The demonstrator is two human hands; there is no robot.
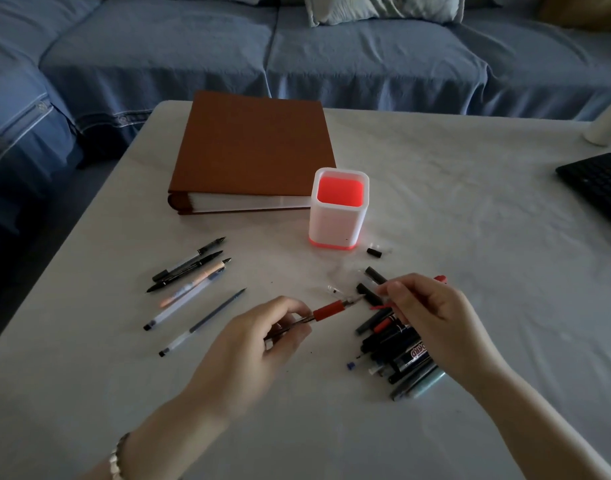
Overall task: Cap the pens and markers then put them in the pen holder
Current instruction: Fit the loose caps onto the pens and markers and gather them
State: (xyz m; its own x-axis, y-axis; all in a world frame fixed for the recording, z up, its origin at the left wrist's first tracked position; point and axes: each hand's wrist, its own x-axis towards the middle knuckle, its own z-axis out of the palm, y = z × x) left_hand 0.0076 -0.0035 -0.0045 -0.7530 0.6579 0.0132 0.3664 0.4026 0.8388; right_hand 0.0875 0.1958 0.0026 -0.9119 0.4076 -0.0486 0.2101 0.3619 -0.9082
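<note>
My left hand (262, 336) grips an uncapped pen with a red grip (326, 309), its tip pointing right. My right hand (427, 311) pinches a clear cap with a red end (442, 278), a short way from the pen's tip. The white pen holder with a red inside (338, 216) stands upright behind my hands. Several uncapped pens (188, 282) lie in a loose row to the left. A pile of markers and pens (401, 358) lies under my right hand. Loose caps (375, 251) lie between the holder and my right hand.
A thick brown binder (252, 150) lies behind the holder on the white tablecloth (470, 202). A black keyboard (598, 185) sits at the right edge. A blue sofa (228, 53) runs along the far side.
</note>
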